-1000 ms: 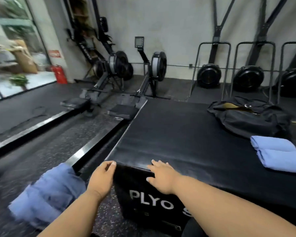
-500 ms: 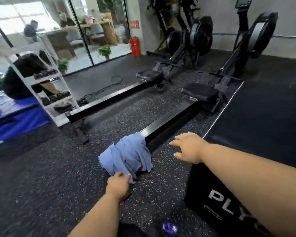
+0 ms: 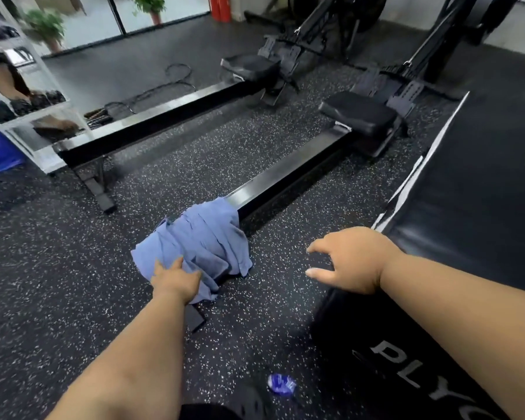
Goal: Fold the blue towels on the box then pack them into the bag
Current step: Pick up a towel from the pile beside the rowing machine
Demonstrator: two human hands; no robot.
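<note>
Left hand [image 3: 176,280] grips crumpled blue towel [image 3: 197,241] draped over rower rail [image 3: 288,177]; right hand [image 3: 349,262] loose, empty, near plyo box [image 3: 467,207]. Step: pickup. Next: lift onto box, spread, fold.

Left hand [image 3: 176,280] grips crumpled blue towel [image 3: 200,241] draped over rower rail end [image 3: 285,177]; right hand [image 3: 349,259] hovers, fingers spread, beside box [image 3: 467,192] corner.
</note>
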